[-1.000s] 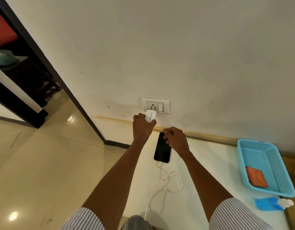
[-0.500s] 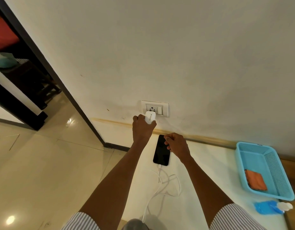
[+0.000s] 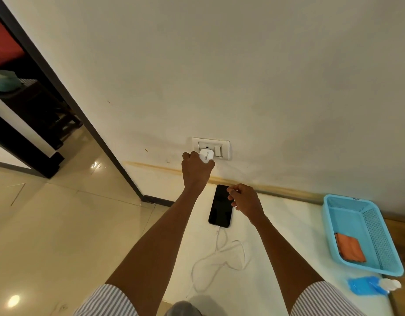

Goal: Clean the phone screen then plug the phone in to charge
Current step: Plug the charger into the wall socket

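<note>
1. Phone (image 3: 220, 205) lies face up on the white worktop (image 3: 288, 236), its dark screen at 9 o'clock of the right hand (image 3: 244, 200), whose curled fingers (image 3: 231, 194) hover over its upper right edge; whether they touch it I cannot tell.
2. Left hand (image 3: 196, 169), at 11 o'clock of the phone, grips the white charger plug (image 3: 206, 156) against the wall socket (image 3: 211, 148).
3. White cable (image 3: 219, 254) loops from the phone's near end toward 6 o'clock.
4. Blue basket (image 3: 365, 233) with an orange cloth (image 3: 350, 247) sits at 3 o'clock.
</note>
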